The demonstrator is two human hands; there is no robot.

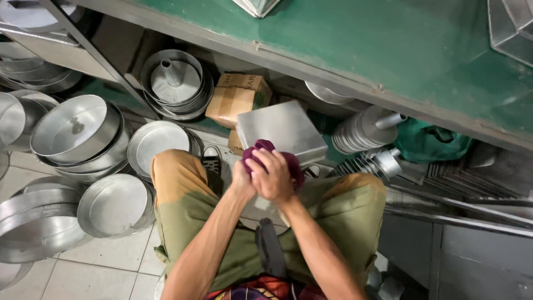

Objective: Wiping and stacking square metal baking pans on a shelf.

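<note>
The person wears olive-green trousers (pixel 344 211) whose cloth turns a yellowish tan over the left knee and thigh, with creases running across both legs. At the lower edge of the view shows a top (pixel 261 290) printed in a mix of red, purple and yellow. Both forearms are bare, with no sleeves, watch or bands on them. On one foot sits a black sneaker (pixel 211 161) with white laces and a pale sole edge.

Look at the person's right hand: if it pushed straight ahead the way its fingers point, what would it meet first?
Probably the maroon cloth that the right hand clutches, then the square metal pan beyond; depth is unclear.
</note>
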